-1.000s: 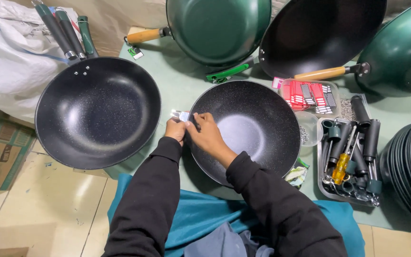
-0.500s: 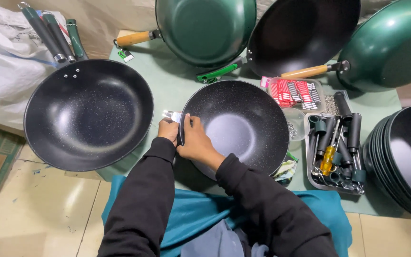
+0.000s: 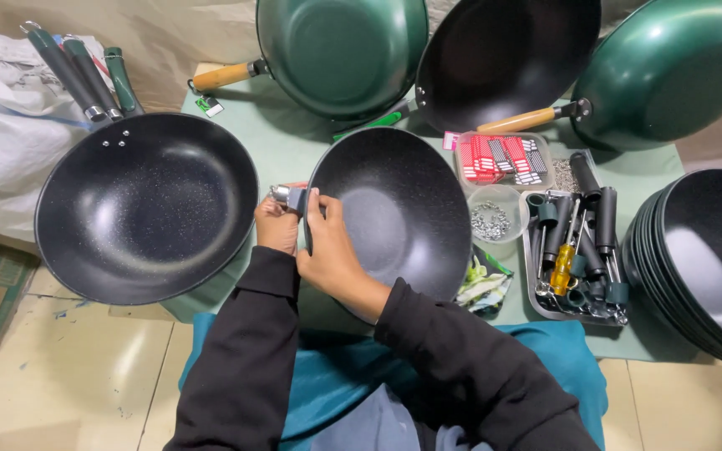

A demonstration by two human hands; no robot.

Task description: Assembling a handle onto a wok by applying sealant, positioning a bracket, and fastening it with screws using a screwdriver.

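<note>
The black wok [image 3: 394, 217] lies in the middle of the green table [image 3: 294, 150], its bowl open upward. Its handle bracket [image 3: 287, 197] points to the left, so the long axis runs left to right. The left hand [image 3: 277, 225] is closed around this bracket, and the right hand [image 3: 327, 246] grips the wok rim just beside it; both hands are close together. To the left sits one large black pan [image 3: 148, 209], near the bracket. Three loose handles [image 3: 85, 71] lie at the far left. Behind stand three more woks, two with wooden handles. On the right are a stack of black woks [image 3: 704, 259], a tray of tools [image 3: 574, 246] and a small bowl of screws [image 3: 491, 219].
</note>
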